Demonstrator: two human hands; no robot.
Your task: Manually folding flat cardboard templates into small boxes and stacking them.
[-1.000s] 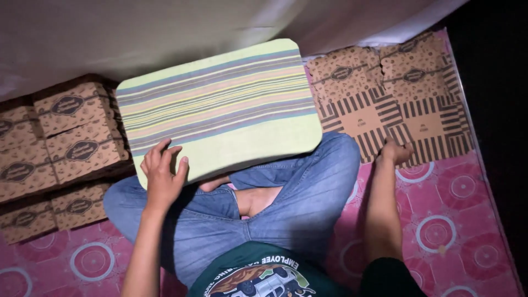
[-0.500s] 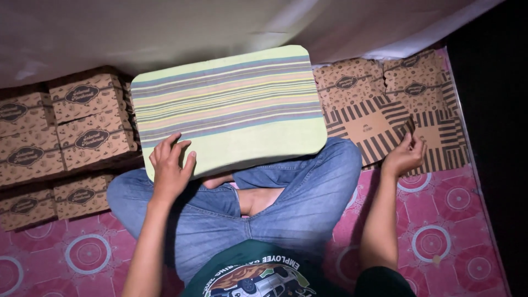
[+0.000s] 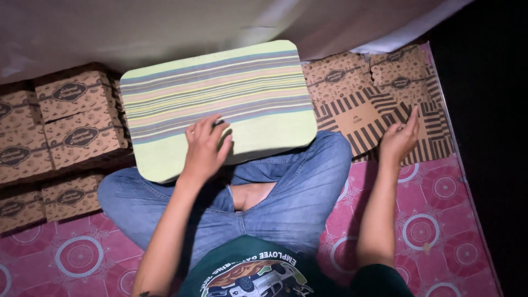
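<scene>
Head view: green striped rectangular cushion board (image 3: 217, 107) on the lap under flat left hand (image 3: 204, 147); open right hand (image 3: 400, 138) touches unfolded flat brown patterned cardboard blanks (image 3: 379, 107); folded brown cardboard boxes (image 3: 66, 132) stacked left, none in hand.

Assembled brown cardboard boxes (image 3: 71, 132), each with a dark oval label, stand stacked at the left, from far to near. Flat unfolded brown carton blanks (image 3: 374, 104), striped dark at the edges, lie at the far right, touched by the right hand (image 3: 397, 140).
</scene>
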